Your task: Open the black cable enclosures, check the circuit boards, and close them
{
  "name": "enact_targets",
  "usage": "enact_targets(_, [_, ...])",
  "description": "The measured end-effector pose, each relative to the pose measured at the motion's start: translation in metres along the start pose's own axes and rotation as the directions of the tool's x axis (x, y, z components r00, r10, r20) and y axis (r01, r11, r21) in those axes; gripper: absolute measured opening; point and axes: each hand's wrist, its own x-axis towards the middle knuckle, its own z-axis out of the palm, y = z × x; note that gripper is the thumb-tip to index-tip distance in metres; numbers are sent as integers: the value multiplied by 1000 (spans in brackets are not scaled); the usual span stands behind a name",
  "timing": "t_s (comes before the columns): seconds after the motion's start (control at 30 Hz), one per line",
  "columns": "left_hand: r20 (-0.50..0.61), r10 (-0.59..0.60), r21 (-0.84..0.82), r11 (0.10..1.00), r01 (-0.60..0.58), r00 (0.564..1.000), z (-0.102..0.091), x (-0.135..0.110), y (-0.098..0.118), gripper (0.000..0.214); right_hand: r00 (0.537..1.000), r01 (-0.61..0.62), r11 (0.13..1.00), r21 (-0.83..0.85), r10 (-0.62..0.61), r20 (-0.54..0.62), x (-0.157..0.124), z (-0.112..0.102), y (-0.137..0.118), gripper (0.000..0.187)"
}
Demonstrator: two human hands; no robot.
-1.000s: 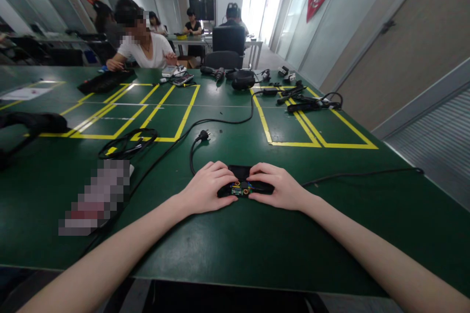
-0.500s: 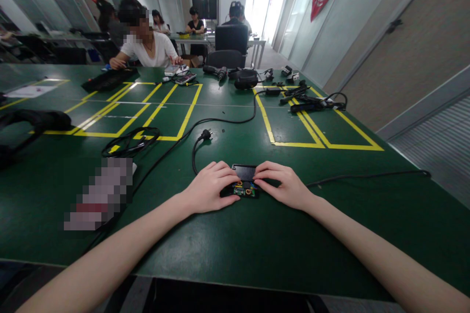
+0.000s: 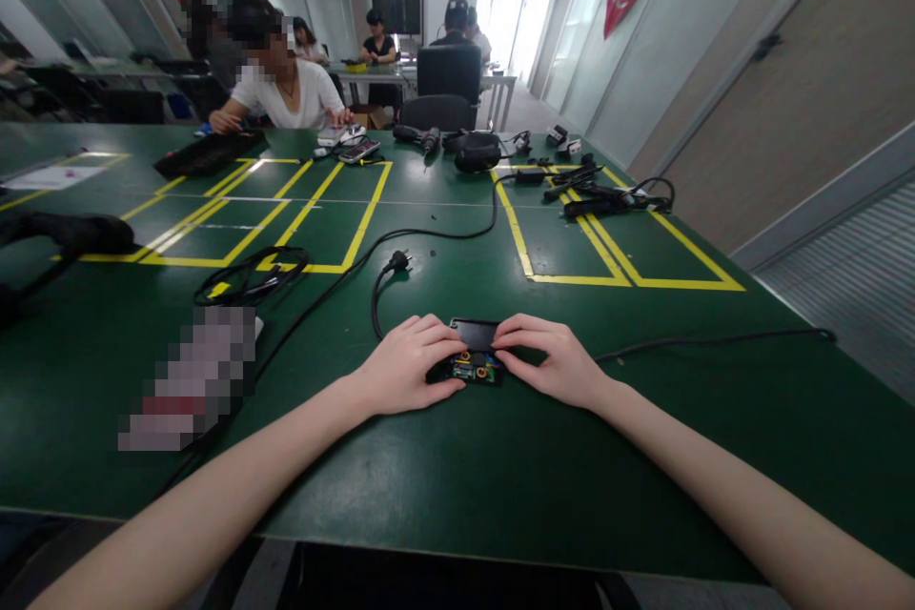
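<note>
An opened black power adapter lies on the green table between my hands. Its circuit board shows green, with copper-coloured ring coils, in the nearer half; a flat black panel forms the farther half. My left hand is closed around the left end, thumb at the near edge and fingers over the top. From the right, my right hand pinches the adapter's right end, thumb and fingertips close together. Fingers hide both ends of the case. A cord with a black plug runs up from behind my left hand.
A cable runs right. At left lie a blurred-out flat item and a coiled cable. Yellow tape outlines mark the table. A power drill, a black pouch and cables lie farther back. A person sits across.
My hands and the adapter stay almost in place. The view shifts very slightly; no grip has visibly changed.
</note>
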Motion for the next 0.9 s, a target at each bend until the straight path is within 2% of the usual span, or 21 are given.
enact_targets(0.2, [3,-6,9,1000,6,1000,-1,0,0,34,1000,-18,1000,3,18,9,-1,-2,0,14])
enact_targets(0.73, [24,-12,-16,1000,12,1000,5,-2,-2,35,995,91,994,-54,-89,44,-2,-4,-1,17])
enact_targets(0.8, [29,-15,-15,1000,16,999,5,-1,-1,35,997,71,996,-48,-70,23,-2,-3,0,16])
enact_targets(0.9, [32,-22,-15,1000,22,999,5,-1,-1,34,998,-53,999,13,53,-30,-2,-1,1,17])
